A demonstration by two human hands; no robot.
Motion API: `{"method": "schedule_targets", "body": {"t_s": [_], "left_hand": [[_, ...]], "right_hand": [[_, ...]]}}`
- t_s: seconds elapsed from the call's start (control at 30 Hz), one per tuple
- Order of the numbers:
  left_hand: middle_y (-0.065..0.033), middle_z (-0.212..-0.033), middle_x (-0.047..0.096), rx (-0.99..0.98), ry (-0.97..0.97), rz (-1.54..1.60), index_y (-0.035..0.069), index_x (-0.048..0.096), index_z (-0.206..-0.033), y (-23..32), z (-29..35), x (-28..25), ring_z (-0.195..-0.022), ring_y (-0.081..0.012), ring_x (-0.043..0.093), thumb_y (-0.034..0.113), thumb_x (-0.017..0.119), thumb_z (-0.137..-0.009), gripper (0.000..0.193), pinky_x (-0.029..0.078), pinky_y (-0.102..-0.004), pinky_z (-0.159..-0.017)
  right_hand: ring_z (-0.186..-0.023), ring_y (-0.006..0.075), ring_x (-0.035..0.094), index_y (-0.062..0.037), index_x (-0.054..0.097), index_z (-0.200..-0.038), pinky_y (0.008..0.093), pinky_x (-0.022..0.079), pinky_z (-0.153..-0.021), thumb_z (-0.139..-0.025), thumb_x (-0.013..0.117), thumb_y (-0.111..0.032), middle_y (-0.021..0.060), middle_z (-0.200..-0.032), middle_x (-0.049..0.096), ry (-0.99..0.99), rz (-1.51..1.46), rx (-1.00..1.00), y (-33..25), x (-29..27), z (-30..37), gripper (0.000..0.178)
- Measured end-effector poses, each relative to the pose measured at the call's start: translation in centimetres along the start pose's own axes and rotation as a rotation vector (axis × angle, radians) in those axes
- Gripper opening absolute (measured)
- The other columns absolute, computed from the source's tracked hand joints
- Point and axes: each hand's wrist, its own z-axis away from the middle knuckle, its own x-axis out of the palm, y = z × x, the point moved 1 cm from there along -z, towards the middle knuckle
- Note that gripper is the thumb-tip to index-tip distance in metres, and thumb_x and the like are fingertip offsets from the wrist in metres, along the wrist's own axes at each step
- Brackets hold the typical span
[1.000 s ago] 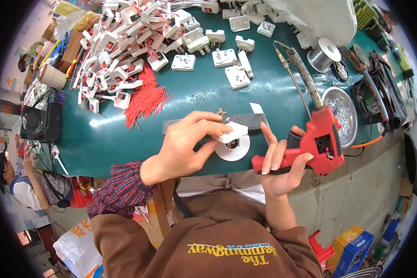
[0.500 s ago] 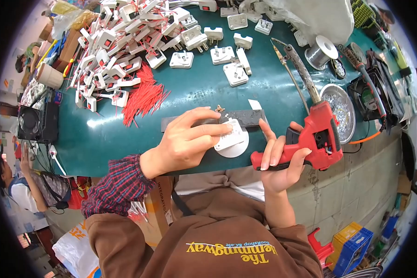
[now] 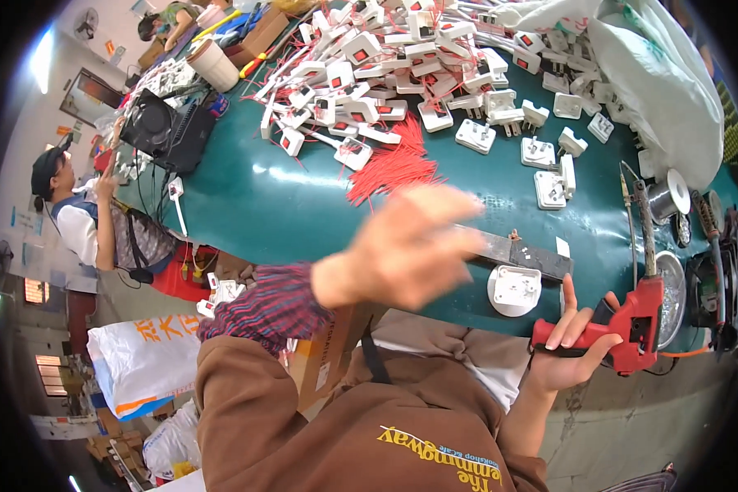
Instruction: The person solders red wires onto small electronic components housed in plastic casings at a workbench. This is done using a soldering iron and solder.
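My left hand (image 3: 402, 250), smeared by motion, hovers over the bench just below a bundle of cut red wires (image 3: 398, 168). Whether it holds anything cannot be made out. My right hand (image 3: 559, 367) grips the handle of a red soldering gun (image 3: 641, 324), its long metal tip pointing away from me. Left of the gun, a white plug housing (image 3: 518, 285) lies with its inside up on a round white disc (image 3: 508, 310). Directly behind them is a dark flat bar (image 3: 533, 261) with a small brownish lump on it.
A heap of white plugs with red switches (image 3: 361, 51) covers the far bench. Loose plug housings (image 3: 538, 152) lie right of it. At the right are a solder wire spool (image 3: 669, 193) and a metal bowl (image 3: 671, 303). A black fan (image 3: 160, 127) and another person (image 3: 82, 213) are at left.
My left hand has lifted off the white plug housing and moved left toward the red wires. The whole view has swung left. My right hand still holds the soldering gun.
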Motion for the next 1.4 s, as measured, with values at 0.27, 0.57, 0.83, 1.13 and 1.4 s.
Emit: {"method": "schedule_targets", "body": {"t_s": [0.27,0.57,0.83,1.13,1.4], "left_hand": [[-0.0106,-0.107,0.055,-0.491,-0.173,-0.706,0.006,0.058,-0.097,-12.8,9.2,-11.1,-0.100,-0.0309,0.051,-0.007,0.056,-0.067,0.033,0.044,-0.0392,-0.085],[-0.0112,-0.103,0.058,-0.561,-0.122,-0.629,0.004,0.057,-0.098,-14.0,10.3,-11.2,-0.093,-0.0307,0.055,0.003,0.066,-0.074,0.026,0.046,-0.0388,-0.080],[-0.0055,-0.091,0.058,-0.609,-0.260,-0.642,0.006,0.062,-0.090,-13.4,10.1,-12.3,-0.086,-0.0276,0.057,0.006,0.064,-0.078,0.012,0.047,-0.0373,-0.072],[-0.0094,-0.102,0.067,-1.110,0.491,0.129,-0.003,0.063,-0.094,-13.2,8.6,-15.5,-0.071,-0.0055,0.055,0.012,0.057,-0.092,0.016,0.041,-0.0185,-0.057],[-0.0120,-0.089,0.068,-0.963,0.167,0.012,-0.004,0.062,-0.087,-1.9,5.8,-12.2,-0.081,-0.0167,0.063,0.003,0.057,-0.088,0.009,0.045,-0.0294,-0.085]], "right_hand": [[-0.037,0.0068,0.031,0.0014,0.036,-0.124,0.0479,0.038,-0.102,-0.099,0.032,-0.042,-0.0027,-0.050,0.031,-0.020,-0.013,0.029,0.2,0.4,-0.2,0.051],[-0.035,0.0093,0.032,0.0030,0.033,-0.124,0.0514,0.043,-0.093,-0.098,0.034,-0.042,-0.0013,-0.049,0.033,0.045,0.048,0.039,0.0,0.4,-0.1,0.052],[-0.035,0.0091,0.033,0.0016,0.033,-0.126,0.0515,0.044,-0.091,-0.098,0.033,-0.041,-0.0014,-0.049,0.033,0.059,0.088,0.047,0.0,0.3,0.0,0.051],[-0.038,0.0067,0.030,0.0010,0.034,-0.127,0.0449,0.044,-0.094,-0.100,0.032,-0.038,-0.0028,-0.051,0.030,-0.025,0.057,0.028,0.0,0.2,0.1,0.048],[-0.037,0.0076,0.031,0.0007,0.034,-0.126,0.0463,0.046,-0.089,-0.099,0.033,-0.041,-0.0024,-0.051,0.032,0.004,0.087,0.032,0.1,0.3,0.1,0.049]]}}
